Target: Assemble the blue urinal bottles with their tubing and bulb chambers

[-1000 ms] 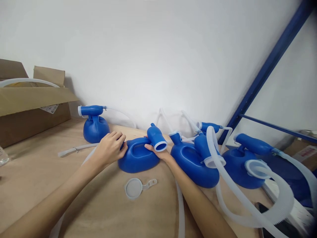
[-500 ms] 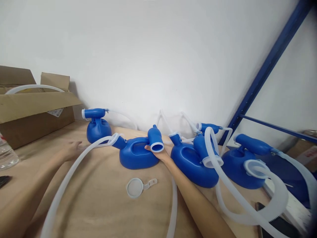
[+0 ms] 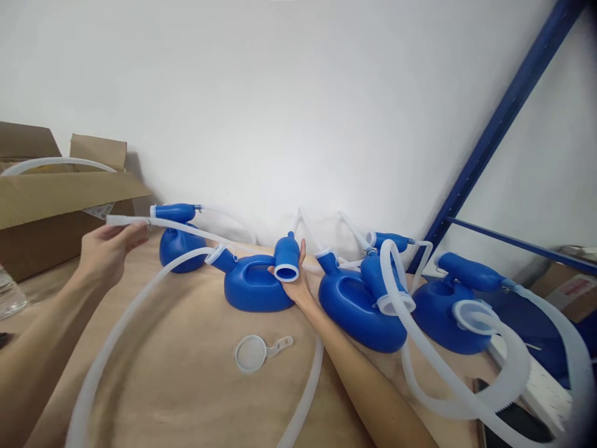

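Note:
My left hand (image 3: 109, 247) pinches a translucent white hose (image 3: 170, 224) close to its end and holds it up at the left. A small metal clip sits on the hose beside my fingers. My right hand (image 3: 297, 287) grips a blue plastic funnel-shaped cup (image 3: 286, 254), its wide white-rimmed mouth towards me and its narrow spout up. Just behind and left of that hand stands a blue plastic jug (image 3: 254, 287) with a hose on its neck. On the table before me lies a clear round cap with a strap (image 3: 252, 353).
More blue jugs with hoses stand at the right (image 3: 361, 314) and at the back left (image 3: 183, 249). An open cardboard box (image 3: 46, 239) is on the left, a plastic bottle (image 3: 10, 295) near it. Hoses (image 3: 466, 367) loop over the right side. A blue metal frame (image 3: 494, 137) rises there.
My left hand has come up from the table with the end of a hose in it. My right hand keeps the blue cup, turned slightly, with more fingers showing.

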Available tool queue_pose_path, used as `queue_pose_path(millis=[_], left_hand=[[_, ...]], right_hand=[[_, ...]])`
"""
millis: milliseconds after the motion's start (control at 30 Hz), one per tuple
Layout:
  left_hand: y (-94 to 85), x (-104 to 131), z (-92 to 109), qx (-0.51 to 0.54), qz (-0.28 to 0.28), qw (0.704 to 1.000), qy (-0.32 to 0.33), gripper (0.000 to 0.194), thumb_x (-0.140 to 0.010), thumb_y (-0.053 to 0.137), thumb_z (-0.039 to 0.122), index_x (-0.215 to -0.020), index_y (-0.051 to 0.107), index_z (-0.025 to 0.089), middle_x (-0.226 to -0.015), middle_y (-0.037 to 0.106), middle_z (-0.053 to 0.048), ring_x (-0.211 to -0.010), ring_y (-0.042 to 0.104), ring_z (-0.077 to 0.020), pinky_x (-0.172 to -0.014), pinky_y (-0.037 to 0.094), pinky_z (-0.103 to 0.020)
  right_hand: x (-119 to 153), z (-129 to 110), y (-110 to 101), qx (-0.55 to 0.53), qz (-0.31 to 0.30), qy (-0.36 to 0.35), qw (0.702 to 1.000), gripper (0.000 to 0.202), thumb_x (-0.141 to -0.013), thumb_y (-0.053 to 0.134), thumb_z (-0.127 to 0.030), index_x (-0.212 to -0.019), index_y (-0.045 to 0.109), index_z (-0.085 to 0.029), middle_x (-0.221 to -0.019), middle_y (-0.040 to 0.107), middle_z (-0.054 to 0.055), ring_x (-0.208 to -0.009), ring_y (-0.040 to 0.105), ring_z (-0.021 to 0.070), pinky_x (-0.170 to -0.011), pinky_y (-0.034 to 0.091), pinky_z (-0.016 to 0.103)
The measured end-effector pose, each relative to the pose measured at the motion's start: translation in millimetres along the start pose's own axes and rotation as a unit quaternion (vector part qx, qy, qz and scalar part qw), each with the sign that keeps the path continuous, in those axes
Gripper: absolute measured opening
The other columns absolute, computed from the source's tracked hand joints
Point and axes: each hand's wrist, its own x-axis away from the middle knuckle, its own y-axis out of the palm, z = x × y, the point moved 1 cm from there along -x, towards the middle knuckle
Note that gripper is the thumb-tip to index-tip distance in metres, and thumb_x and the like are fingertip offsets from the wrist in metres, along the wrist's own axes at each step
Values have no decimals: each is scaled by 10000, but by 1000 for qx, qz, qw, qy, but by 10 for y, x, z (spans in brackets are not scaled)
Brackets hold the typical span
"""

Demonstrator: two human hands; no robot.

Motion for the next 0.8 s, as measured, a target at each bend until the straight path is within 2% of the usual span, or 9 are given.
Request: queue_pose_path(millis=[67,133,267,400,500,567,633,700,800], left_hand=[[207,-152,204,42,-3,999,31,482,-813,744,582,-933,568,149,-1084,735,-92,-1033,686,-240,-927,616,-468],[433,-269,431,80,-28,994,65,331,-925,656,461,-969,512,166,-1047,721,-54,-1075,696,-211,-988,585,-450],[862,-248,781,163,-81,974,137,185,-1021,548,330,-1027,407,210,-886,679,19,-926,710,-140,-961,575,-407],[1218,7,803,105,-128,970,178,186,-1046,483,389,-1097,423,220,-912,601,14,-810,636,-110,-835,581,-317],[1431,187,721,10,-194,957,214,295,-1012,518,447,-1135,553,181,-978,614,-29,-792,610,-135,-802,564,-311],[1521,267,687,-42,-246,936,247,383,-974,566,502,-1147,651,170,-995,642,-55,-819,625,-177,-839,548,-346],[1553,313,684,-109,-299,903,288,480,-971,540,557,-1202,704,169,-1013,672,-83,-853,643,-221,-876,529,-379],[1526,322,705,-151,-338,882,291,562,-991,468,601,-1276,713,183,-1081,721,-112,-916,672,-263,-890,522,-389],[1424,299,775,-140,-345,894,248,599,-997,432,647,-1266,740,210,-1240,754,-106,-1109,679,-306,-965,504,-368]], right_hand=[[1,-25,-8,8,35,-14,999,1039,-808,785,-539,-1621,193,-276,-1520,545,144,-1309,612,358,-1125,460,514],[0,-50,-8,13,53,-31,998,1029,-828,779,-511,-1626,170,-282,-1508,556,140,-1306,616,347,-1109,479,498],[2,-80,8,26,68,-60,996,977,-845,764,-479,-1612,189,-287,-1548,496,133,-1374,555,321,-1155,455,489],[39,-67,16,99,120,-127,980,900,-841,750,-436,-1573,256,-261,-1582,377,158,-1484,404,319,-1234,366,499],[94,-70,28,122,114,-207,964,901,-776,778,-433,-1528,312,-259,-1538,407,161,-1464,418,343,-1243,341,537],[120,-114,48,97,72,-259,958,902,-710,805,-463,-1476,381,-248,-1485,483,163,-1401,490,372,-1209,374,580],[116,-204,66,42,36,-270,961,864,-686,802,-506,-1427,450,-232,-1431,564,162,-1334,557,381,-1167,418,596],[76,-329,52,-42,31,-223,973,789,-717,765,-530,-1396,501,-227,-1354,648,142,-1272,617,363,-1137,459,582],[-16,-551,-70,-209,29,-101,972,656,-757,673,-505,-1346,577,-231,-1079,769,75,-1050,736,336,-1041,550,587]])
